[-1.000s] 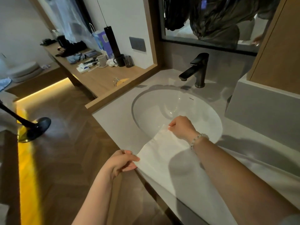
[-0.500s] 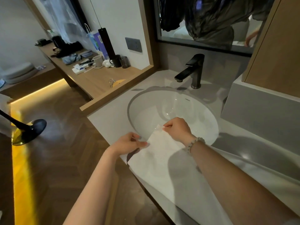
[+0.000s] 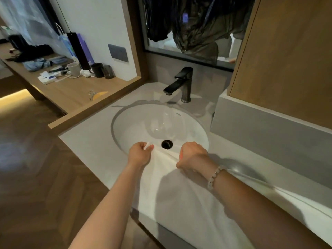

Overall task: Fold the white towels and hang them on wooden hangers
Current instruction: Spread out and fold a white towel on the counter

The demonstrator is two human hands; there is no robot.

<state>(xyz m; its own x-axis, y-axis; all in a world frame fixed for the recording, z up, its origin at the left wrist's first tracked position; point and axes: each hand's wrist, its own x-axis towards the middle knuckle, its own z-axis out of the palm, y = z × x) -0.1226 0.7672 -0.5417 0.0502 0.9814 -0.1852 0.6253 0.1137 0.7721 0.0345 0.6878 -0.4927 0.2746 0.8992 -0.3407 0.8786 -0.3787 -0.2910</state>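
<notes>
Now the counter point(image 3: 89, 141) carries most of the white towel point(image 3: 188, 203), and its leading end lies over the near rim of the sink point(image 3: 125, 112), right where you grip it. A second ago your left hand point(image 3: 139, 155) held its corner point(image 3: 147, 145) down at the counter's front edge, well apart from your right hand point(image 3: 193, 157); since then it has carried that corner up and across, so both hands now sit close together, either side of the drain point(image 3: 166, 144) just beyond them. That looks like the first fold, halving the width. From your grip the towel's long axis runs back toward you and off to your right, its gripped end pointing at the sink, its tail out of view. Your left thumb and fingers pinch the corner; your right fingers curl down, clenched on the bunched cloth.
</notes>
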